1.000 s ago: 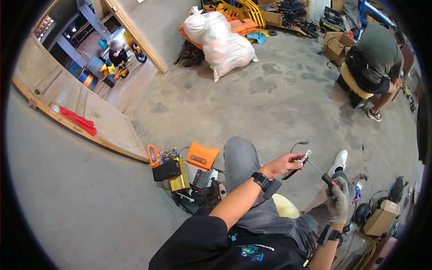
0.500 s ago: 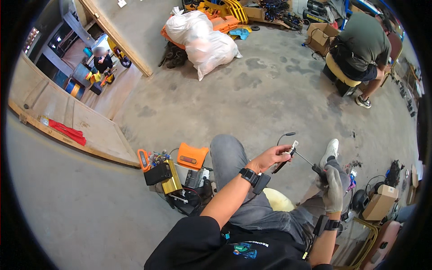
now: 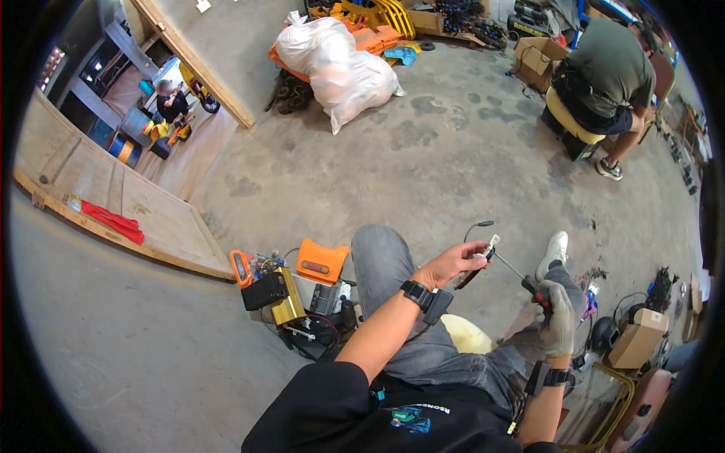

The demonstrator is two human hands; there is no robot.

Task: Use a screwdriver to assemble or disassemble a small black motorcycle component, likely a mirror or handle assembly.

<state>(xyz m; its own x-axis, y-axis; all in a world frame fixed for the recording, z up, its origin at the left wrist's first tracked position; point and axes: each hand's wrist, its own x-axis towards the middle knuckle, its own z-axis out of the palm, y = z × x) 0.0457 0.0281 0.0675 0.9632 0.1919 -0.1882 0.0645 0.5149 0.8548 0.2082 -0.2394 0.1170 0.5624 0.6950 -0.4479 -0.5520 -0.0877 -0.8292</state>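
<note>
My bare left hand (image 3: 462,262) is closed on a small dark part with a metal bracket (image 3: 494,243) at its upper end. A thin black cable (image 3: 476,226) with a plug on its end stands up behind that part. My right hand (image 3: 558,313), in a pale work glove, grips a screwdriver (image 3: 538,293) by its red and black handle. The shaft points up and left, and its tip meets or nearly meets the part in my left hand. I cannot make out a screw there. Both hands are above my grey trousers.
Left of my knee lie an orange cover (image 3: 322,261), a gold metal box (image 3: 289,302) and tangled wires. At right are a cardboard box (image 3: 639,339) and a folded chair (image 3: 642,411). White sacks (image 3: 355,87) lie ahead; a person (image 3: 609,75) sits at the far right.
The screwdriver's handle has turned in my right hand, so more of its red shows. My left hand and the part have barely moved.
</note>
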